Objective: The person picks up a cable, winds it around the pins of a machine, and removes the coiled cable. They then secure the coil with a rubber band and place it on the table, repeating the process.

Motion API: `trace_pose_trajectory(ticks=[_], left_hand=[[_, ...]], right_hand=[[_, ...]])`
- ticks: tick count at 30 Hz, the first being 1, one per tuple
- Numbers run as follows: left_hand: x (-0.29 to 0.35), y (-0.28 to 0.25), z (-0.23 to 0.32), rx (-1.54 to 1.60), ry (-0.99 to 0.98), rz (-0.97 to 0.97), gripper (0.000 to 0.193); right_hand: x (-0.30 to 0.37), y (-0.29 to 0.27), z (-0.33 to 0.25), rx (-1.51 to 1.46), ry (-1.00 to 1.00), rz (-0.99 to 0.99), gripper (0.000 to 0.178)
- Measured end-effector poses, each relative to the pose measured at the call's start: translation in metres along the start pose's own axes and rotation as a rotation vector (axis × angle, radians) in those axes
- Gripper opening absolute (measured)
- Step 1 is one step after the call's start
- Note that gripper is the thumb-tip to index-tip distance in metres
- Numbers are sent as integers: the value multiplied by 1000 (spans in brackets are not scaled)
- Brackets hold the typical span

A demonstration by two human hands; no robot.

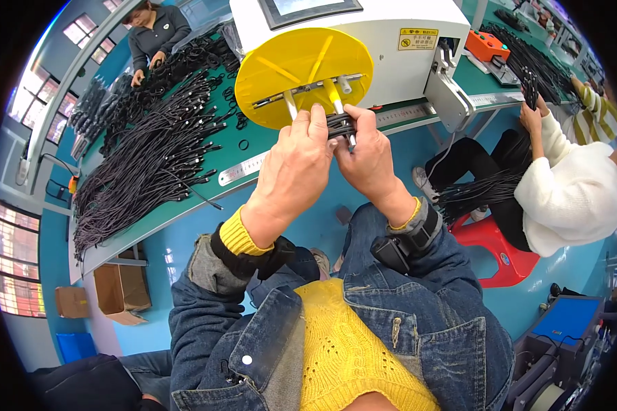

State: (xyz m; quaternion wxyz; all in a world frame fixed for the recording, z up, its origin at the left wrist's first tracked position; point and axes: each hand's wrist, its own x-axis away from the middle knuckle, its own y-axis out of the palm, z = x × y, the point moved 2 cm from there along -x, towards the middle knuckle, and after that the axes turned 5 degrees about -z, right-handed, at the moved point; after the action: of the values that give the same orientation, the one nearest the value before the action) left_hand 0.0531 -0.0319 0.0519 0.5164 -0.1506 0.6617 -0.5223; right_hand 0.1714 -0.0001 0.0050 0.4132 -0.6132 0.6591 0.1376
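A small coil of black cable (340, 125) sits at the posts on the front of a yellow disc (271, 65). The disc is mounted on a white winding machine (397, 75). My left hand (296, 161) grips the coil's left side, its fingers bent near a metal post. From the right, my right hand (369, 152) closes on the same coil with thumb and fingers. A yellow-sleeved post (332, 92) rises just beyond the coil. My fingers hide part of the cable.
Black cables (151, 151) pile on the green table at left, beside a steel ruler (243, 170). A co-worker (159, 34) handles cables at far left; another in white (572, 195) sits at right on a red stool (493, 253). An orange box (487, 46) stands right of the machine.
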Motion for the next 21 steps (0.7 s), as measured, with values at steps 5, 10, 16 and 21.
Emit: trace_pose_trajectory(ticks=[5,10,16,21], left_hand=[[-2,3,-3,-27,-3,57,36],[3,-2,0,67,-25,-19,25],[41,-12,32,186,-100,-111,18],[92,23,20,333,-311,-308,19]], right_hand=[[-3,1,-1,38,50,9,30],[3,-5,-10,56,113,-4,26],[42,-21,-35,218,47,-89,22],[73,-1,-10,335,27,-506,21]])
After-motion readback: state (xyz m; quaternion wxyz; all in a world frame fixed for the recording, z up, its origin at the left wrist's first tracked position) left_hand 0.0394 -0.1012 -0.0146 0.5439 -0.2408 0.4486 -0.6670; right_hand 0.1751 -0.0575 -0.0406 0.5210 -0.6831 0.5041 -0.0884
